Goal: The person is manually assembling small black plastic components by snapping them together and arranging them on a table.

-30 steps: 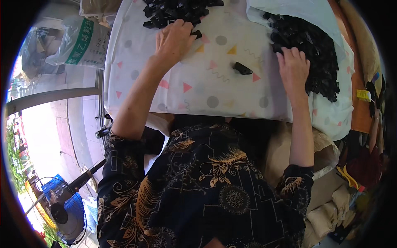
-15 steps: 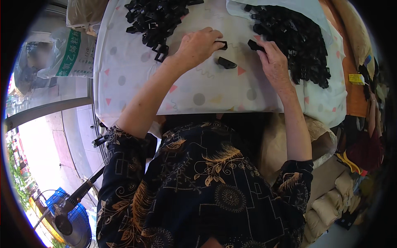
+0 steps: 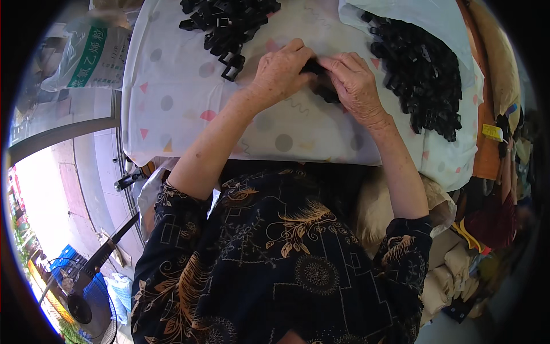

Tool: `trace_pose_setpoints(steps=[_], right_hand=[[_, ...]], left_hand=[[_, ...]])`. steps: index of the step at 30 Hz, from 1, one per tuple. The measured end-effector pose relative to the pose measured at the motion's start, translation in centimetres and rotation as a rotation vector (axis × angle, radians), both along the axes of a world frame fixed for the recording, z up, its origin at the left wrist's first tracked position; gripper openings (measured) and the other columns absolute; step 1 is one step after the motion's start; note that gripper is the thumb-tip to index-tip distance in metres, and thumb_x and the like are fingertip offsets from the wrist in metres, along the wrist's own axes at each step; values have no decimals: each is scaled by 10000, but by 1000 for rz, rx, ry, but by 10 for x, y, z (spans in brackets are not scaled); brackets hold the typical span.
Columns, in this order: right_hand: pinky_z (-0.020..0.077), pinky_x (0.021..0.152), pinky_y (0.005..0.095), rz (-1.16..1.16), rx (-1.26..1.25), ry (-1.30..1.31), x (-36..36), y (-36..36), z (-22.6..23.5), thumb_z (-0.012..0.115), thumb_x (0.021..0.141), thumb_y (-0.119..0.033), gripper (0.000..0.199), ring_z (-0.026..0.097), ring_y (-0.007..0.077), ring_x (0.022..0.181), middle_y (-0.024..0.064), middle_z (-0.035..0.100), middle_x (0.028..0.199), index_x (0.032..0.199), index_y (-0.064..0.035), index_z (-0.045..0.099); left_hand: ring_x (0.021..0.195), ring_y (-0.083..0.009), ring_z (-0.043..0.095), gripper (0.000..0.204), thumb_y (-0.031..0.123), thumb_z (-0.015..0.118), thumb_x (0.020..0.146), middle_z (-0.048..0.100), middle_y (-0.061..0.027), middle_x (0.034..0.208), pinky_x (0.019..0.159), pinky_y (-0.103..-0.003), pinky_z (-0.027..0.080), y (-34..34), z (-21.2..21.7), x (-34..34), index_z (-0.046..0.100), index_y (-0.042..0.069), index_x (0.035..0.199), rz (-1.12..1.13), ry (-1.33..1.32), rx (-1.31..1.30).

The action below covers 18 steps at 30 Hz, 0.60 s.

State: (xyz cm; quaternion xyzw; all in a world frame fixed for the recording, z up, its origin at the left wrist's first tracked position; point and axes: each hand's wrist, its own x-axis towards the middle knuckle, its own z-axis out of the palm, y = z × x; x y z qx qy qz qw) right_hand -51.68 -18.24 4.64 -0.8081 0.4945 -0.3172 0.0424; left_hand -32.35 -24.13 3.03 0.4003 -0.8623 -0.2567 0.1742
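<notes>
Over the middle of the table, my left hand (image 3: 285, 70) and my right hand (image 3: 353, 82) meet, fingers closed on a small black plastic piece (image 3: 313, 67) between them. Fingers hide most of it, so I cannot tell whether it is one part or two pressed together. Another black plastic piece (image 3: 325, 93) lies on the cloth just below, beside the right thumb and palm. To the left of my left hand spreads a heap of black frame-like plastic pieces (image 3: 239, 23). A second heap of black pieces (image 3: 424, 74) lies to the right of my right hand.
A pale patterned cloth (image 3: 229, 135) covers the table, its near edge close to my body. White plastic sheeting (image 3: 395, 14) lies behind the right heap. A printed sack (image 3: 106, 54) stands at the left, a fan (image 3: 86, 304) at lower left, and a brown bag (image 3: 381, 206) under the right edge.
My right hand has moved left with its black piece and now meets my left hand, which held another. The loose piece on the cloth is now partly covered by my hands.
</notes>
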Motion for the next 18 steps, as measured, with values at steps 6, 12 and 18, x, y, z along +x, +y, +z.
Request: trace_pose_setpoints(steps=[6,12,18], right_hand=[[515,905,385,57,23,124,-11,3,-5,687,791,34,407,626,282,1034,68,667,1088,1184,-71,709],[470,1005,414,60,55,153,-14,7,-7,666,826,18,496,571,305,1203,52,631,1252,1304,-115,660],[476,957,402,148,194,7,-9,34,-1,688,846,-37,418,587,318,1140,106,633,1195,1262,-63,657]], left_hand=[[992,-305,648,351,237,767,800,583,-68,1084,821,-453,523,-2,-8,1,639,99,1097,-22,74,-20],[960,-293,647,356,274,787,783,593,-58,1017,784,-439,531,-7,-10,3,657,100,1066,-41,130,-81],[956,-290,644,335,284,755,815,587,-68,1018,793,-438,530,17,-2,18,648,110,1081,-100,12,-79]])
